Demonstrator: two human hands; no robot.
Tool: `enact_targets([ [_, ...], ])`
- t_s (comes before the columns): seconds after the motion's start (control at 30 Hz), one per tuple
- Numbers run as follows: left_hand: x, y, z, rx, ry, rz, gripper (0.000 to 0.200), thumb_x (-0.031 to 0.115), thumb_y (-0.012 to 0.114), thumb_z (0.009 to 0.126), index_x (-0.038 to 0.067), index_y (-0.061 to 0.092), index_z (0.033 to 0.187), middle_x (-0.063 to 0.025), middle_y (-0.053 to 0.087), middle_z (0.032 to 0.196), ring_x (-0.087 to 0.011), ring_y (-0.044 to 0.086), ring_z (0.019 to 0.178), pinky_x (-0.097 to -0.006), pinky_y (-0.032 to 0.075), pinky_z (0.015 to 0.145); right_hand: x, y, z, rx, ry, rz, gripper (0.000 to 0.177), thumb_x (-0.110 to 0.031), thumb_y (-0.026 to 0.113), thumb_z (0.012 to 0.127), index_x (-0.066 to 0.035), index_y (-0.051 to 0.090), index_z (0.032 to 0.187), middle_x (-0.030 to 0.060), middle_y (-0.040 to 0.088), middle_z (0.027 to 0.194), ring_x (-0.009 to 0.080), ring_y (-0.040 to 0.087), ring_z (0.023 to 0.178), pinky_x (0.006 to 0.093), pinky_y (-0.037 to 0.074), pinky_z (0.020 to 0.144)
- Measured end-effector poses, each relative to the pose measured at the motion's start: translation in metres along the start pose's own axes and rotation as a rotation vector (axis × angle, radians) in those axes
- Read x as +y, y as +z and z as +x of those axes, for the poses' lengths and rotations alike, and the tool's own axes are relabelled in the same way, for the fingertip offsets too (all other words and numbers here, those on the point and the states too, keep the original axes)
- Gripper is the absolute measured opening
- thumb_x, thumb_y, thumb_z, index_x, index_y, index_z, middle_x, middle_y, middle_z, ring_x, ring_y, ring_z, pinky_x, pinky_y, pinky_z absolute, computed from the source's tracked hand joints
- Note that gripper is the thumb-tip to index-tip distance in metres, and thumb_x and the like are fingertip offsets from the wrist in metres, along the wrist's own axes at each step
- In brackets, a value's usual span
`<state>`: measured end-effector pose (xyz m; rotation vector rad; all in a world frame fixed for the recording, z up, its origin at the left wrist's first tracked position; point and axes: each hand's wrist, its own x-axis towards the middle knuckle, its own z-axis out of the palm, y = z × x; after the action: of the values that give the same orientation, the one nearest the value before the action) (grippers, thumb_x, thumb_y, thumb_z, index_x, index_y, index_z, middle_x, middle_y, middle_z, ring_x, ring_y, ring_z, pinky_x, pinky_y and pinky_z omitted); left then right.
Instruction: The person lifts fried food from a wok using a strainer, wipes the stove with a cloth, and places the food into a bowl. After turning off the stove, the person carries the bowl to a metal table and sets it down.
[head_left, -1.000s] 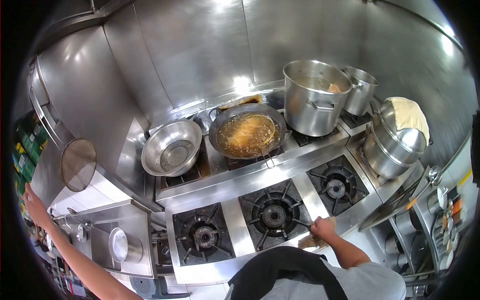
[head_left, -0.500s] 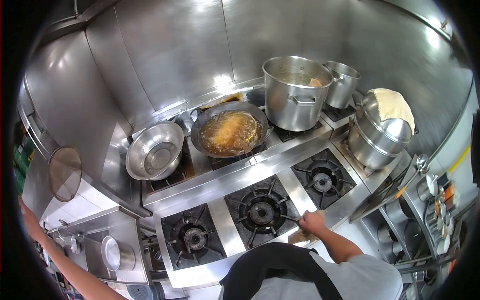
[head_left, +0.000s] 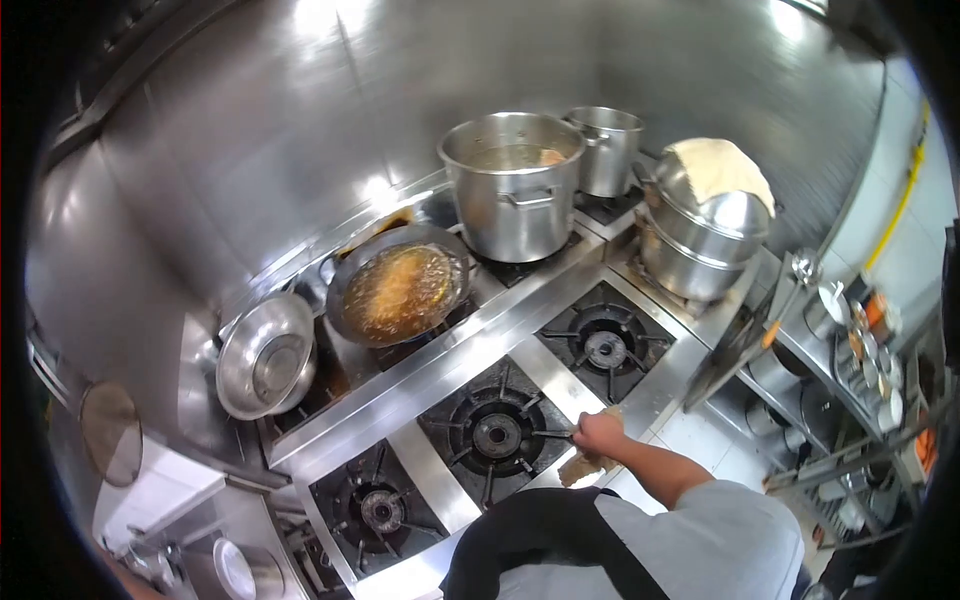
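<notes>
My right hand [head_left: 600, 435] is closed on a brown cloth [head_left: 588, 463] at the front edge of the stove, beside the middle front burner [head_left: 496, 435]. Only a sliver of my left arm shows at the lower left, and its hand is out of sight. In the dark wok [head_left: 345, 318] on the back row, a golden-brown mass sits in bubbling liquid. A wide metal bowl [head_left: 238, 365] stands tilted to the wok's left.
Right of the wok stands a large pot [head_left: 510, 215] of liquid, with a smaller pot [head_left: 608, 165] behind. A cloth [head_left: 722, 172] drapes a lidded pot [head_left: 690, 262]. A round strainer [head_left: 111, 434] hangs at left. Shelves [head_left: 800, 400] with utensils stand at right.
The view has turned, so the stove and pots appear farther left. My left hand has left the frame. My right hand still grips the cloth at the stove edge.
</notes>
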<state>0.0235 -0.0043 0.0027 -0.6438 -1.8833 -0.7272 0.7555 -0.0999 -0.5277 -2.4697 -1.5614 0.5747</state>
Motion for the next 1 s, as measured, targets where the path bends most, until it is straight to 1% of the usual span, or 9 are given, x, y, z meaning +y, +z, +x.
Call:
enact_targets([
  [0.13, -0.003, -0.001, -0.006, 0.151, 0.141, -0.118, 0.051, 0.037, 0.033, 0.094, -0.006, 0.059, 0.094, -0.0209, 0.058, 0.099, -0.0290, 0.059, 0.085, -0.0427, 0.047, 0.078, 0.005, 0.003, 0.000, 0.029, -0.027, -0.044, 0.031, -0.032, 0.053, 0.071, -0.005, 0.060, 0.085, 0.0164, 0.063, 0.075, 0.0318, 0.062, 0.069, 0.0422, 0.049, 0.063],
  [0.2, 0.004, -0.006, -0.005, 0.132, 0.076, -0.068, 0.047, 0.035, 0.035, 0.093, -0.005, 0.060, 0.091, -0.0198, 0.058, 0.099, -0.0295, 0.059, 0.085, -0.0408, 0.047, 0.077, 0.005, 0.005, 0.002, 0.039, -0.041, -0.035, 0.030, -0.031, 0.052, 0.071, -0.006, 0.060, 0.085, 0.0162, 0.063, 0.075, 0.0319, 0.062, 0.070, 0.0423, 0.049, 0.062],
  [0.43, 0.008, -0.009, -0.008, 0.306, 0.281, 0.198, 0.037, 0.030, 0.041, 0.092, 0.001, 0.063, 0.091, -0.0155, 0.063, 0.085, -0.0274, 0.062, 0.075, -0.0377, 0.050, 0.067, 0.002, 0.003, 0.000, 0.049, -0.027, -0.032, 0.029, -0.027, 0.051, 0.072, -0.003, 0.058, 0.086, 0.0177, 0.063, 0.074, 0.0328, 0.063, 0.070, 0.0440, 0.049, 0.064],
  [0.67, 0.008, -0.012, -0.009, 0.109, 0.042, -0.066, 0.036, 0.029, 0.041, 0.091, 0.000, 0.062, 0.089, -0.0171, 0.061, 0.086, -0.0264, 0.061, 0.076, -0.0383, 0.050, 0.062, -0.001, 0.001, 0.000, 0.020, 0.007, -0.042, 0.030, -0.027, 0.051, 0.072, -0.002, 0.059, 0.088, 0.0176, 0.064, 0.077, 0.0317, 0.063, 0.073, 0.0428, 0.049, 0.066],
  [0.73, -0.012, 0.011, -0.004, 0.376, 0.362, 0.087, 0.032, 0.025, 0.044, 0.089, -0.002, 0.061, 0.087, -0.0178, 0.060, 0.084, -0.0256, 0.057, 0.070, -0.0386, 0.048, 0.060, -0.004, -0.001, 0.000, -0.010, -0.013, -0.048, 0.031, -0.027, 0.051, 0.072, -0.002, 0.059, 0.088, 0.0177, 0.064, 0.078, 0.0318, 0.063, 0.074, 0.0427, 0.049, 0.067],
  [0.8, -0.008, 0.006, -0.001, 0.566, 0.428, 0.551, 0.024, 0.023, 0.047, 0.088, 0.010, 0.062, 0.073, -0.0077, 0.059, 0.070, -0.0234, 0.058, 0.064, -0.0363, 0.045, 0.052, -0.002, 0.004, 0.002, 0.001, 0.017, -0.030, 0.031, -0.028, 0.052, 0.072, -0.002, 0.059, 0.088, 0.0180, 0.064, 0.078, 0.0322, 0.063, 0.075, 0.0425, 0.048, 0.068],
  [0.87, -0.010, 0.011, 0.000, 0.442, 0.299, 0.544, 0.022, 0.020, 0.049, 0.087, 0.009, 0.062, 0.075, -0.0094, 0.060, 0.071, -0.0245, 0.058, 0.066, -0.0371, 0.045, 0.056, -0.005, 0.006, 0.004, 0.002, -0.008, -0.040, 0.032, -0.029, 0.053, 0.071, -0.002, 0.059, 0.087, 0.0185, 0.064, 0.078, 0.0333, 0.062, 0.075, 0.0428, 0.048, 0.069],
  [0.93, -0.106, 0.099, 0.056, 0.489, 0.788, 0.874, 0.041, 0.033, 0.043, 0.091, 0.001, 0.055, 0.114, -0.0186, 0.060, 0.108, -0.0285, 0.058, 0.099, -0.0347, 0.045, 0.082, 0.000, 0.016, 0.009, 0.046, 0.016, -0.094, 0.031, -0.029, 0.053, 0.071, -0.002, 0.059, 0.086, 0.0185, 0.064, 0.078, 0.0339, 0.062, 0.075, 0.0434, 0.048, 0.069],
  [1.0, -0.103, 0.100, 0.053, 0.423, 0.685, 0.773, 0.043, 0.035, 0.042, 0.091, 0.002, 0.054, 0.116, -0.0184, 0.059, 0.109, -0.0297, 0.057, 0.100, -0.0356, 0.044, 0.083, 0.004, 0.022, 0.011, 0.042, -0.008, -0.087, 0.031, -0.029, 0.053, 0.071, -0.003, 0.059, 0.086, 0.0184, 0.064, 0.078, 0.0342, 0.062, 0.075, 0.0437, 0.048, 0.069],
])
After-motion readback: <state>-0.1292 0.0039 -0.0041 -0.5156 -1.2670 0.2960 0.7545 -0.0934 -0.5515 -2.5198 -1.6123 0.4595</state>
